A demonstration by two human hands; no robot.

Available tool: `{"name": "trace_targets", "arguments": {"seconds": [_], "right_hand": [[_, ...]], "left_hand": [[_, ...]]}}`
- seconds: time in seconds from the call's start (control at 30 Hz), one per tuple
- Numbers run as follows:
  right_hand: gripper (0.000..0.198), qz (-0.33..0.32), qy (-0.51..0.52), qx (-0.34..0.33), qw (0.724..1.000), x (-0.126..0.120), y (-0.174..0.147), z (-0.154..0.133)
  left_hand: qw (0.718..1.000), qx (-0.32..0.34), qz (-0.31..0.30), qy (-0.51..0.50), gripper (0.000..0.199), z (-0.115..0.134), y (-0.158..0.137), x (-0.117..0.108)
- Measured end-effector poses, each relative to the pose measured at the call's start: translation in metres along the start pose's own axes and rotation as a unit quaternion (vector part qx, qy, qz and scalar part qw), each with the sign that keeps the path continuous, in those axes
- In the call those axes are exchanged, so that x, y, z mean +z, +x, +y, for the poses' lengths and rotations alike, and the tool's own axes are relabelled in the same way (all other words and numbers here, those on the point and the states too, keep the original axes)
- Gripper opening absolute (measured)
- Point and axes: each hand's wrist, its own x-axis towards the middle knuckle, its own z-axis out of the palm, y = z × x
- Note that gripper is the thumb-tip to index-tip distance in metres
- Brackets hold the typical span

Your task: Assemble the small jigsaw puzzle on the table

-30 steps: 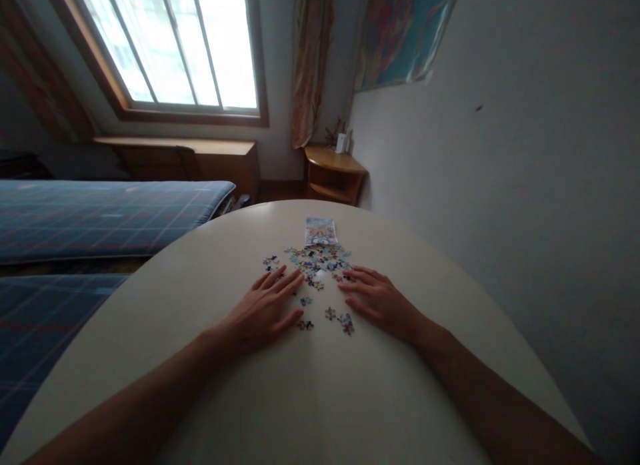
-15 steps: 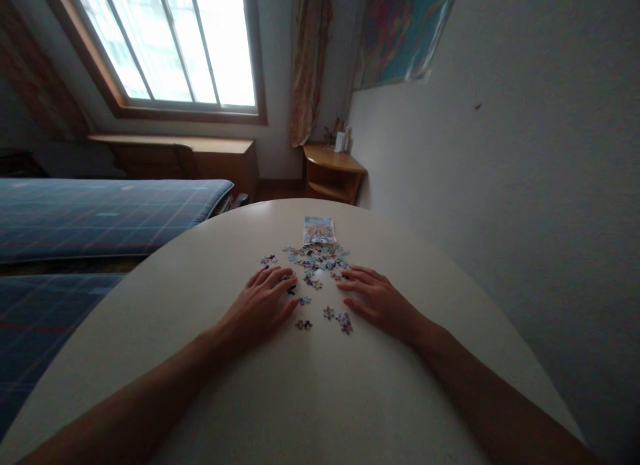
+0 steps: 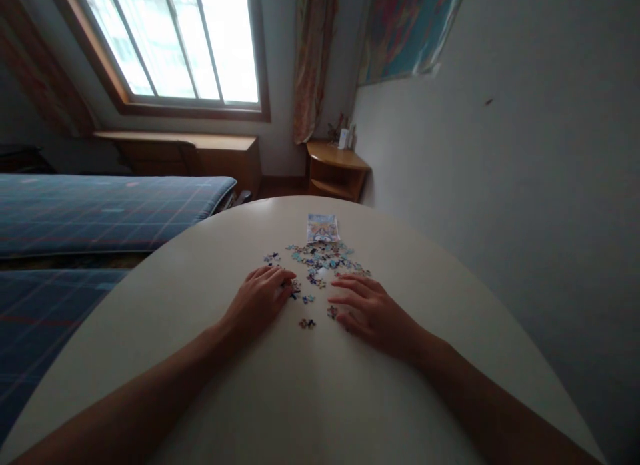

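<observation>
Jigsaw pieces (image 3: 325, 258) lie loosely heaped in the middle of the round table, just in front of a small picture card (image 3: 323, 229). My left hand (image 3: 265, 293) rests at the left of the heap, fingers loosely bent, its fingertips beside a few dark pieces (image 3: 295, 290). On the other side, my right hand (image 3: 367, 308) is spread low over the table. Its thumb and fingers are around a piece (image 3: 333, 311), not visibly gripping it. Another small joined-looking clump (image 3: 307, 323) sits between the hands, nearer to me.
The white round table (image 3: 310, 398) fills the foreground. A bed with a plaid mattress (image 3: 110, 211) stands to the left, and a wall (image 3: 525, 185) runs along the right. Beyond the table are a corner shelf (image 3: 337, 155) and a desk (image 3: 225, 143) under the window.
My right hand has moved slightly toward me, covering the purplish pieces that were visible near it. My left hand's thumb has drawn in toward its fingers. The view has shifted slightly.
</observation>
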Motion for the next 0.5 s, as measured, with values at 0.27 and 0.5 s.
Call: {"name": "trace_targets", "arguments": {"seconds": [0.27,0.5], "right_hand": [[0.028,-0.028,0.023,-0.008,0.999,-0.0033,-0.0003,-0.0075],[0.038,-0.04,0.029,0.0,0.999,-0.0081,0.0,-0.01]], "left_hand": [[0.999,0.044,-0.015,-0.025,0.023,-0.0045,0.0003,0.0023],[0.996,0.058,-0.016,-0.065,0.016,-0.0089,0.0012,0.0061]]}}
